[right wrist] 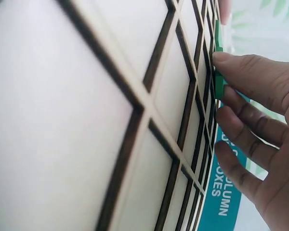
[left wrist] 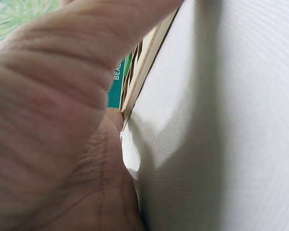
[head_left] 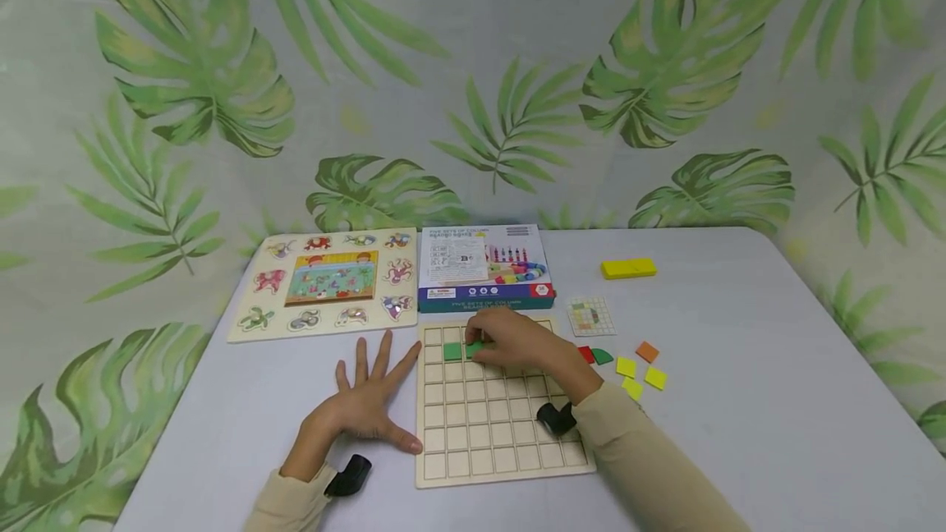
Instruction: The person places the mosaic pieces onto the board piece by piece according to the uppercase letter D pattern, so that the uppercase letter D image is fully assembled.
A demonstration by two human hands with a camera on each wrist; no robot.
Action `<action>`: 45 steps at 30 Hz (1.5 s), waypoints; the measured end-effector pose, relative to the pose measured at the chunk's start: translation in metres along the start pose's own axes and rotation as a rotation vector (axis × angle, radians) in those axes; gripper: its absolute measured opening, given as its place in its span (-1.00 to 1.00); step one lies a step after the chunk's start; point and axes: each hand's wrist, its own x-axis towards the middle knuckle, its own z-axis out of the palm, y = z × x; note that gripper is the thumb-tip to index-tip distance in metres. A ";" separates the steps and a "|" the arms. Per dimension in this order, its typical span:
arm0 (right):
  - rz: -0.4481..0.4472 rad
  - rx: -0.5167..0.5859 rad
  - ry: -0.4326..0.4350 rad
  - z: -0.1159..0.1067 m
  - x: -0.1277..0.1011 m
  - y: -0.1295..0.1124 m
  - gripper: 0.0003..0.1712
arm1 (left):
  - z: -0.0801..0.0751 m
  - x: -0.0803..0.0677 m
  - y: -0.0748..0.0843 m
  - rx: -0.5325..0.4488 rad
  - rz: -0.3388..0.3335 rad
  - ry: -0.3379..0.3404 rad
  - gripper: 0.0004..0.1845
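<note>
Pale wood is forming a grid board [head_left: 458,437], which is lying flat on the white table [head_left: 746,368] with its square cells facing up. One green square tile [head_left: 452,351] is occupying a cell near the board's far left corner. Immediately to its right, the right hand [head_left: 510,339] is grasping a second green tile [head_left: 474,349] between thumb and bent fingers, holding it at the board surface. Whether this tile is sitting fully in its cell cannot be told. The left hand [head_left: 369,405] is lying released, its fingers spreading wide, with thumb and index finger touching the left edge of the board.

To the right of the board, a red tile [head_left: 586,354] and a green rounded tile [head_left: 603,356] are lying side by side. Farther right, an orange tile [head_left: 647,351] and three yellow tiles [head_left: 655,378] are forming a loose group. A small pattern card [head_left: 591,316] is lying beside the board's far right corner; a yellow block [head_left: 628,269] is resting beyond it, to the right. On the far side, a printed box [head_left: 488,302] is standing behind the board, and a sea-animal puzzle [head_left: 296,332] is lying to its left.
</note>
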 end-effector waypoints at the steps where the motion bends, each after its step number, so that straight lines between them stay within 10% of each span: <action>1: 0.010 0.001 -0.005 0.001 0.001 0.000 -0.90 | 0.000 0.000 0.000 -0.002 -0.002 -0.002 0.54; 21: 0.039 -0.040 -0.020 0.000 0.000 -0.006 -0.85 | 0.000 0.001 0.000 0.004 -0.010 0.003 0.54; 45: 0.104 -0.070 0.069 -0.009 -0.076 0.022 -0.83 | 0.003 0.001 0.000 0.011 -0.019 -0.003 0.54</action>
